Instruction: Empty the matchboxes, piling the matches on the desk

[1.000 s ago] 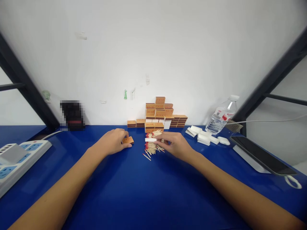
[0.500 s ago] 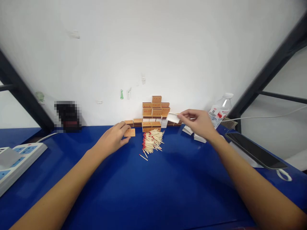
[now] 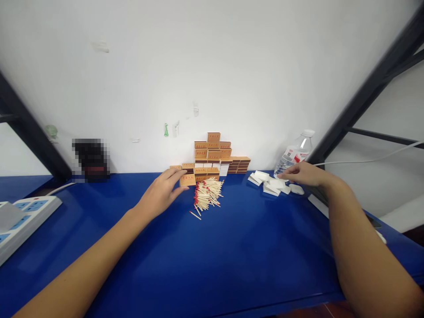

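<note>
My left hand grips an orange matchbox sleeve between thumb and fingers, just left of a heap of red-tipped matches. To the right, my right hand reaches over a loose pile of white matchbox trays. Its fingertips are pinched at the edge of one white tray on that pile. Behind the matches, a stepped stack of orange matchboxes stands against the wall. More matchboxes lie piled with their dark striking sides outward.
A water bottle leans behind my right hand. A small white rounded case lies beside the trays. On the far left is a white power strip. A blurred dark object stands by the wall on the blue table.
My right hand has carried a white tray rightward and down to the tray pile. My left hand, still with the sleeve, has shifted slightly right, nearer the matches. The view has turned a little.
</note>
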`<state>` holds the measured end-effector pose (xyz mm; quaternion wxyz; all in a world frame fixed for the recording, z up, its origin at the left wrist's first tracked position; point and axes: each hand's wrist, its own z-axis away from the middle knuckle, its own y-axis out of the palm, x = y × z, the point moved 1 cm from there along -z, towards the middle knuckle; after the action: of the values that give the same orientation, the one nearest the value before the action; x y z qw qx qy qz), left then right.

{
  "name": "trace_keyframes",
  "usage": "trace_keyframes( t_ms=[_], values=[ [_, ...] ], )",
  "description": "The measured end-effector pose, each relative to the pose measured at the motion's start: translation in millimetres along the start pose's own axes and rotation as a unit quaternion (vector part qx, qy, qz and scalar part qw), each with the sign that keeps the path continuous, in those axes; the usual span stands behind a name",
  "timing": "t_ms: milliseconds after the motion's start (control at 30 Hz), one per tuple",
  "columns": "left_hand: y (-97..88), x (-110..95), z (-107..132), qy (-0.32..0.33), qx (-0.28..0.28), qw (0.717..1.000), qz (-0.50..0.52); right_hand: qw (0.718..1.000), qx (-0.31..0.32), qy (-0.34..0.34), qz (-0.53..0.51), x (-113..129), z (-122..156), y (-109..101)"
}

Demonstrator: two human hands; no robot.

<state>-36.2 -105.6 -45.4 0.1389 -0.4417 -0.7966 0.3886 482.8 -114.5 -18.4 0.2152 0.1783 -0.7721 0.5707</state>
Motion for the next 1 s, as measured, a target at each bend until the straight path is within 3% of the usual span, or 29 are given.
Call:
trace_keyframes(
  t_ms=[67, 200, 300, 400, 467, 633, 800, 1000],
  values=[
    [1.8, -8.1, -2.4, -0.036, -0.009, 0.998, 0.057, 1.0, 0.026, 0.008, 0.014, 15.4, -2.9, 8.5],
    [4.6, -22.9, -5.4, -0.086, -0.02, 0.987, 0.134, 0.979, -0.103, -0.049, -0.171, 90.9, 6.6, 48.9],
    [6.8, -29.7, -4.7, -0.081, -0.036, 0.985, 0.149, 0.939, -0.022, -0.049, -0.341, 159.9, 34.7, 97.2],
    [8.6, -33.7, -3.6, -0.073, -0.038, 0.984, 0.155, 0.921, 0.131, -0.094, -0.354, 205.8, 64.7, 130.7],
    [9.0, -35.5, -3.6, -0.072, -0.041, 0.984, 0.155, 0.914, 0.158, -0.097, -0.362, 214.0, 73.5, 135.8],
    [9.7, -39.5, -4.5, -0.062, -0.06, 0.985, 0.15, 0.914, 0.053, -0.015, -0.401, 199.8, 67.2, 129.0],
    [10.9, -45.0, -2.2, -0.042, -0.063, 0.985, 0.154, 0.883, 0.185, -0.031, -0.43, 213.9, 82.6, 148.8],
    [12.7, -51.3, -0.1, -0.029, -0.068, 0.984, 0.163, 0.863, 0.212, -0.006, -0.46, 220.9, 90.7, 149.1]
  ],
)
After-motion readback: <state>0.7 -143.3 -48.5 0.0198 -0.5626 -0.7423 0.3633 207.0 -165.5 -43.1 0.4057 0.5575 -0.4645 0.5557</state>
